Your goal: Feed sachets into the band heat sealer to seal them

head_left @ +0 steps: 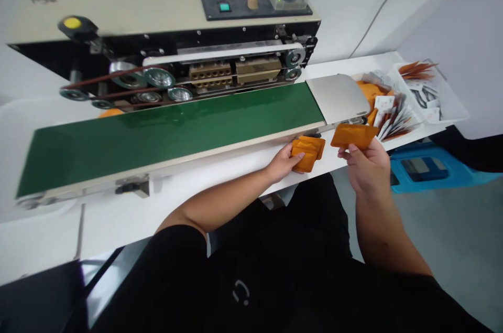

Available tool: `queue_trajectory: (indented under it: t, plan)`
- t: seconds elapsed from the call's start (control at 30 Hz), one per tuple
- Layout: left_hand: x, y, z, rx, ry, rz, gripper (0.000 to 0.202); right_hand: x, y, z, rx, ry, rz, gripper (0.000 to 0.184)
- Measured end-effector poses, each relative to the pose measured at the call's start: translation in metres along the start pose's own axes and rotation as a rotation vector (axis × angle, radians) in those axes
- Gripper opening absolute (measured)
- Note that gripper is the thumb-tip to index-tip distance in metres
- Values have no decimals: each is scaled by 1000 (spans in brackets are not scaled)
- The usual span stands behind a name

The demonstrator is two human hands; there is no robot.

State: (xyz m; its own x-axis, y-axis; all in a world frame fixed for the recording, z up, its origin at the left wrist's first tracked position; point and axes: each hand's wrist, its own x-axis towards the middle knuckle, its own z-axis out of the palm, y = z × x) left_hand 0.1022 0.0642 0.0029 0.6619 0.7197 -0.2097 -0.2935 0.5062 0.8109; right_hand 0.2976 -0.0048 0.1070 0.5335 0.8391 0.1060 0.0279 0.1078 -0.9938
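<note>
My left hand (283,164) is closed on a small stack of orange pouches (307,153), thumb on top, just in front of the conveyor's near edge. To its right, my right hand (365,159) pinches a single orange pouch (352,135) between thumb and fingers, holding it raised and tilted near the metal end plate (338,96). Both hands are apart from each other. The green conveyor belt (176,126) of a band sealing machine (165,13) runs behind them. Whether the pinched pouch holds anything inside I cannot tell.
Right of the conveyor, a white bin (412,122) holds printed cards and orange pouches. A second white bin (451,97) stands beyond it with more cards and brown-orange packets. A blue plastic container (451,170) is below the table's right end. Pulleys (159,77) and belts line the machine's front.
</note>
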Motion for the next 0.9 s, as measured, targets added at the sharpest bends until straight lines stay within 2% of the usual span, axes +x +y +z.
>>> queue_trajectory:
  t: [0.07, 0.17, 0.2, 0.3, 0.4, 0.5, 0.7, 0.9]
  plan:
    - [2, -2, -2, -1, -13, -10, 79, 16, -15, 3, 32, -46, -26, 33]
    - [4, -4, -4, 11, -25, -28, 79, 42, -29, 12, 149, -39, -114, 51]
    - [4, -4, -5, 15, -33, -36, 79, 48, -31, 15, 182, -30, -154, 49]
    - [4, -2, -7, 15, -60, -47, 82, 61, -33, 25, 196, -17, -259, 28]
    - [3, 1, -7, 12, -90, -49, 84, 61, -30, 31, 143, -39, -258, 12]
    - [3, 3, -7, 9, -115, -44, 83, 56, -27, 30, 99, -40, -231, 22]
    - [5, 1, -10, 12, -122, -23, 79, 48, -26, 12, -36, 28, -306, 27]
    - [5, -1, -11, 36, -138, -14, 81, 53, -27, 2, -362, 83, -574, 27]
